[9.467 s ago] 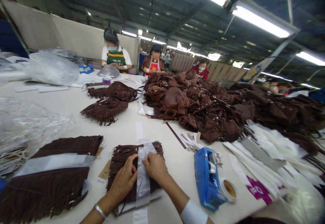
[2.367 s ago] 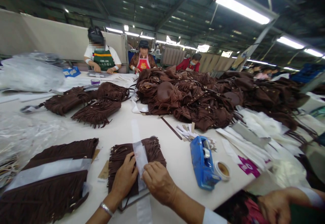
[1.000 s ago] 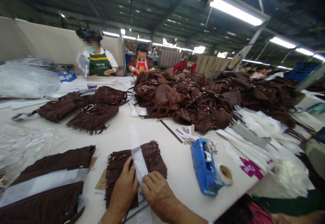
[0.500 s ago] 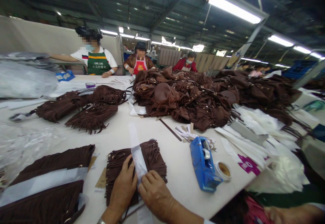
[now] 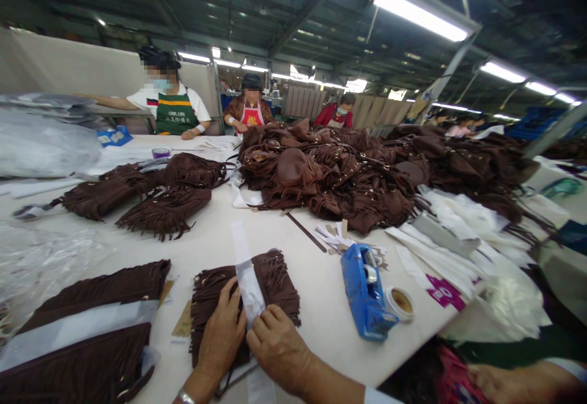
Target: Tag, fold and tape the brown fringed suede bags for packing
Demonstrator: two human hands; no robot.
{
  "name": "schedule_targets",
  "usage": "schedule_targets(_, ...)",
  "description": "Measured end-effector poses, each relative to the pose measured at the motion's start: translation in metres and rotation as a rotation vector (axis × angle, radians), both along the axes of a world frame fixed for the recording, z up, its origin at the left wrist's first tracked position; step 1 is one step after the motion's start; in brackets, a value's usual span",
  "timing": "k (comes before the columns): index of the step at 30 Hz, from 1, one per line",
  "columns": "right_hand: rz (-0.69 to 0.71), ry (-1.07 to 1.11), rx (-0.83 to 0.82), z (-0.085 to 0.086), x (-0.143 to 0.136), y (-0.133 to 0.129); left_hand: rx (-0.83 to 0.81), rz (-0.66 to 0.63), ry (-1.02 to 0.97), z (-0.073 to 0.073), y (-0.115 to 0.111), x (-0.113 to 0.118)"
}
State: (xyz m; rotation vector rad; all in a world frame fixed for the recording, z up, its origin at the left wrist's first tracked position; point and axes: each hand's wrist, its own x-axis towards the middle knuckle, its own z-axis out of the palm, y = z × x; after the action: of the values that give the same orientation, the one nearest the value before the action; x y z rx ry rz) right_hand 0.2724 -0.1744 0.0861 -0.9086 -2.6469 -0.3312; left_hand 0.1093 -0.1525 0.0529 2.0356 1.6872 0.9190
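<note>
A dark brown fringed bag (image 5: 279, 279) lies on the table just in front of me, with a whitish translucent strip (image 5: 250, 282) running across its middle and past both its edges. My left hand (image 5: 222, 324) rests on the bag's left part, fingers stretched forward and their tips beside the strip. On the strip's right side, my right hand (image 5: 279, 344) has its fingers bent and pressed together on the strip. Its thumb side meets my left hand. The palms hide the near part of the bag.
A blue tape dispenser (image 5: 367, 294) and a tape roll (image 5: 400, 304) stand to the right. Another banded brown bag (image 5: 87, 355) lies at left. Behind is a large heap of brown bags (image 5: 321, 172). Co-workers sit across the table; a person's arm (image 5: 518, 382) shows at lower right.
The view has shifted very slightly. Both hands stay on the bag and strip, with my right hand a touch further left.
</note>
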Motion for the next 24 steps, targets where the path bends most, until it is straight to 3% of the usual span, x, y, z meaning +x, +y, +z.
schedule_targets(5, 0.008, -0.025, -0.005, 0.004, 0.001, 0.000, 0.006, 0.015, 0.019, 0.000, 0.000, 0.000)
schedule_targets(14, 0.003, -0.061, -0.047, -0.005, 0.003, -0.005, 0.093, 0.117, -0.018, -0.001, -0.003, -0.001)
schedule_targets(20, 0.007, -0.073, -0.045, -0.002, 0.005, -0.007, 0.100, -0.050, 0.016, 0.007, -0.007, -0.004)
schedule_targets(24, 0.016, -0.082, -0.054, 0.001, 0.006, -0.007, 0.065, -0.074, 0.033, 0.008, -0.006, -0.004)
